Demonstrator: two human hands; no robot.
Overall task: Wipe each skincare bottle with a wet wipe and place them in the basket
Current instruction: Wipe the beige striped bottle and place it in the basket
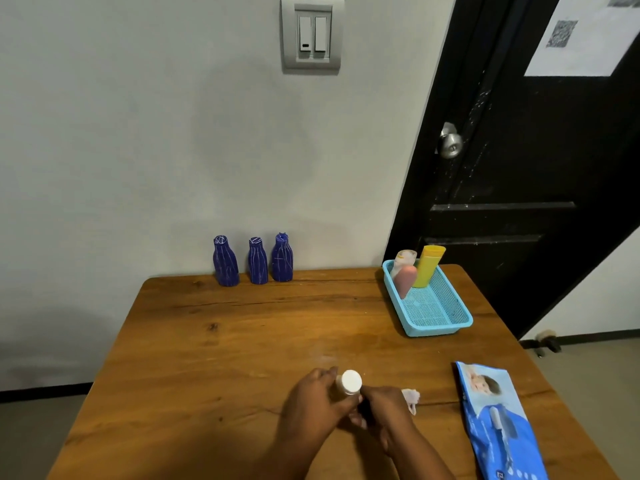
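From my feed, the bottle (349,382) sits between the two hands, low in the frame over the near middle of the table (242,341). Only its round white cap and a bit of the neck show, and the cap tilts up toward the camera. The body is hidden behind the fingers.

The left hand (315,403) is wrapped round the bottle from the left, fingers curled over the neck just under the cap. The right hand (384,410) presses in from the right, touching the left hand below the cap. Its fingers are closed on the wipe (411,398), and a crumpled pale end pokes out on its far right side, just above the tabletop. I cannot tell how much of the wipe lies against the bottle.

To the right of the hands, a blue wipe pack (498,420) lies flat by the table's right edge. Further back on the right stands the blue basket (436,327). At its far end it holds a yellow tube (429,266), a pink bottle (405,280) and a pale bottle (403,259), all leaning there. Its near half shows bare mesh.

Along the table's back edge, against the wall, three dark blue bottles (257,261) stand upright in a row, well apart from the hands. A black door (519,168) with a metal knob (450,143) is behind the basket, and a switch (311,34) is on the wall above.
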